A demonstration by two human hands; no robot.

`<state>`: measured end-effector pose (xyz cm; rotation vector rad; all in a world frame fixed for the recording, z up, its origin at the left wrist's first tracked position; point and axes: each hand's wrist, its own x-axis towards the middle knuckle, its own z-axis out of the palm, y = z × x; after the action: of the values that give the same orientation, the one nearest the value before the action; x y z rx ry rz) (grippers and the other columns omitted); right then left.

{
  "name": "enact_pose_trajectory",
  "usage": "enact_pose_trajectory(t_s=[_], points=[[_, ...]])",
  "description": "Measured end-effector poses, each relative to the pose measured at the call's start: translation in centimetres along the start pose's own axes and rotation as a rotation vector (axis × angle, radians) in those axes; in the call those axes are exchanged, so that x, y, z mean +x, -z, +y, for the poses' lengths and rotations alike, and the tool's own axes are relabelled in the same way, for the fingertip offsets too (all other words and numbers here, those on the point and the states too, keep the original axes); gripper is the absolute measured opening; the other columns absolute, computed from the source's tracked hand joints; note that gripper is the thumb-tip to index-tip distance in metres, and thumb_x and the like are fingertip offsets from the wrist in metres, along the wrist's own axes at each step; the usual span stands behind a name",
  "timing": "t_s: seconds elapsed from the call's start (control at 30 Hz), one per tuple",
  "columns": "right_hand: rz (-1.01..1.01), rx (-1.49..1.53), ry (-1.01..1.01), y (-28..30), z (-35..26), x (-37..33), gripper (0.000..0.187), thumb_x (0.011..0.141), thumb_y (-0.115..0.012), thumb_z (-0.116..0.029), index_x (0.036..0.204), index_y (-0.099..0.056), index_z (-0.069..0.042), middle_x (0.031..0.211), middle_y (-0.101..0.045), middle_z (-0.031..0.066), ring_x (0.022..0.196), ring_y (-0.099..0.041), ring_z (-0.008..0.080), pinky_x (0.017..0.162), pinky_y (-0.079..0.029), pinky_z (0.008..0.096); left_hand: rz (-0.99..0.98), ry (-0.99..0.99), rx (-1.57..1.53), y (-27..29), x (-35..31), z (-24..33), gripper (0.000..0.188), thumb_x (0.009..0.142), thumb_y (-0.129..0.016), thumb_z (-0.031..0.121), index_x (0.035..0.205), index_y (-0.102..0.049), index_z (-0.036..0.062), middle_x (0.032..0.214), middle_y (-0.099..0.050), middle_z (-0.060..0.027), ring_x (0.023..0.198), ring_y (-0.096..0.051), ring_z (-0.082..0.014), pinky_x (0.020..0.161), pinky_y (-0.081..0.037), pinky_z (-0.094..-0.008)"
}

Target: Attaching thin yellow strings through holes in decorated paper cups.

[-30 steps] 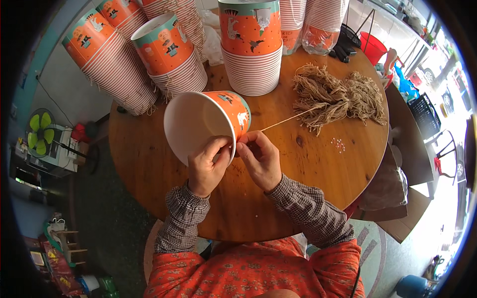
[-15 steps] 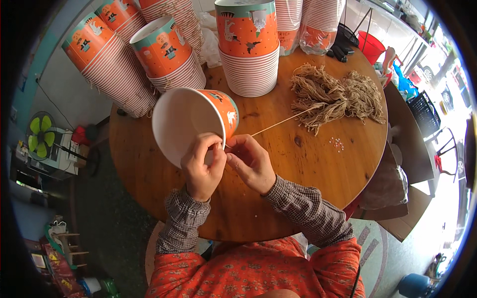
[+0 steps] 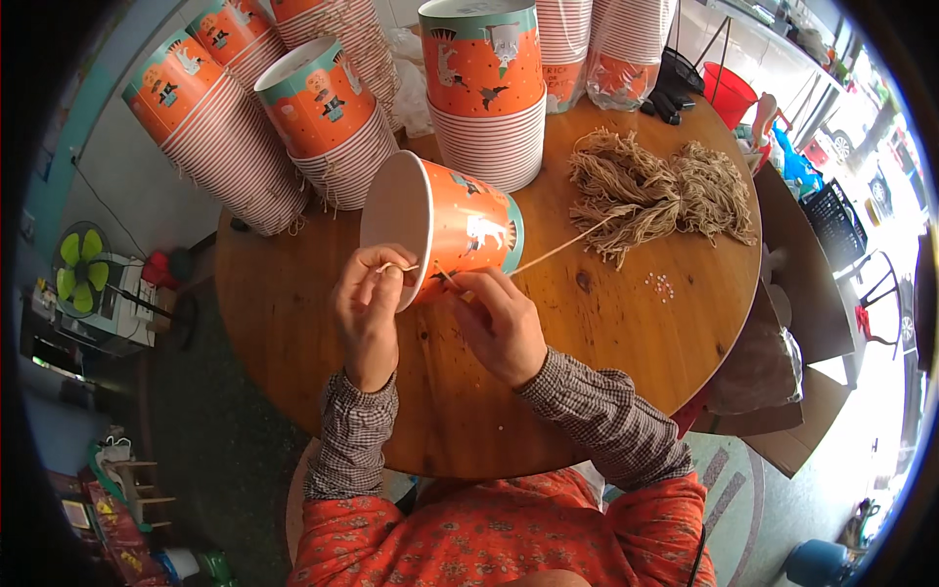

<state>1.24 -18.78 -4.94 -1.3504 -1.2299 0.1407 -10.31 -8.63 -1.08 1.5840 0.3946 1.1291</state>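
A paper bucket (image 3: 468, 220), orange with a teal band and printed figures, lies tilted with its white mouth toward the left. At its near rim, my left hand (image 3: 368, 318) pinches a short end of tan cord (image 3: 399, 267) on the inside. Just outside the wall, my right hand (image 3: 501, 328) is closed with a bit of cord between thumb and fingers. From behind the right hand, a tan string (image 3: 562, 245) runs taut to a bundle of cut cords (image 3: 665, 191) on the table. Whether the cord passes through a hole is partly hidden by the fingers.
Stacks of nested orange buckets stand along the far side, including a tall stack (image 3: 486, 117) and leaning stacks (image 3: 210, 132) with cords hanging off. Small white dots (image 3: 661, 286) lie on the round wooden table (image 3: 606, 342). Cardboard boxes (image 3: 817, 264) stand beyond its right edge.
The bucket has turned, so its printed side shows more and its mouth less. My hands have moved apart, and a cord end now shows in the left fingers.
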Motion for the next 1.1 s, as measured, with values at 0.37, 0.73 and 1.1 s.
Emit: enact_pose_trajectory(t_s=[0.37,0.73,1.1], points=[[-0.18,0.448,-0.134,-1.6,1.7,-0.6,0.015,0.093,-0.057,-0.007,0.105,-0.057,0.001,0.12,-0.059,0.0171,0.1,-0.062,0.0273,0.084,-0.05,0.0331,-0.259,-0.011,0.182,-1.5,1.2,1.8,0.01,0.097,-0.052,0.005,0.103,-0.057,-0.0013,0.078,-0.059,-0.0024,0.069,-0.054,-0.0078,0.064,-0.047,-0.0222],[-0.274,0.116,0.149,3.6,-1.1,1.1,0.015,0.086,-0.064,-0.005,0.101,-0.062,-0.004,0.089,-0.06,0.0115,0.072,-0.062,0.0301,0.062,-0.051,0.0368,-0.256,-0.084,0.607,-0.2,3.2,1.6,0.004,0.092,-0.058,0.001,0.093,-0.061,-0.0011,0.078,-0.067,-0.0066,0.065,-0.063,-0.0121,0.06,-0.051,-0.0251],[0.053,-0.017,0.211,6.3,-0.7,2.7,0.024,0.08,-0.07,0.001,0.104,-0.07,-0.003,0.089,-0.061,0.0091,0.079,-0.063,0.0201,0.068,-0.052,0.0297,-0.461,0.196,0.209,-2.3,1.9,2.1,0.01,0.095,-0.058,0.006,0.096,-0.063,-0.0026,0.077,-0.066,-0.0036,0.061,-0.057,-0.0051,0.055,-0.047,-0.0189]])
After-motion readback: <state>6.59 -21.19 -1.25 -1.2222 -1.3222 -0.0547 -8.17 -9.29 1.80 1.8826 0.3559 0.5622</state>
